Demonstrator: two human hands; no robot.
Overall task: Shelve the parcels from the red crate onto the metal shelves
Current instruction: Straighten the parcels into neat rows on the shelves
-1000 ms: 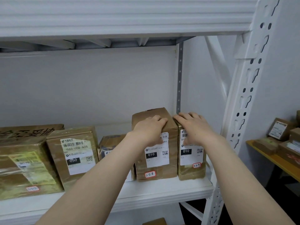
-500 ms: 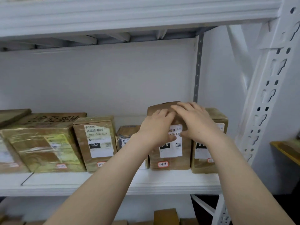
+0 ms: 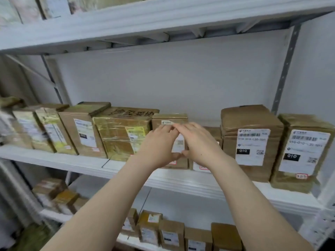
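Observation:
A small brown parcel with a white label stands in the middle of the white metal shelf. My left hand and my right hand lie side by side against its front, fingers fairly straight and thumbs nearly meeting low down. Neither hand grips it. Two tall brown parcels marked 010 stand at the right end of the shelf, apart from my hands. A low parcel sits half hidden behind my right hand. The red crate is out of view.
A large tape-wrapped box and several more parcels fill the shelf to the left. The lower shelf holds a row of small parcels. The upper shelf beam runs overhead. A grey upright stands at the back right.
Both hands have moved left, off the two tall 010 parcels and onto the small parcel in the middle. The view has swung left and down, showing more of the shelves.

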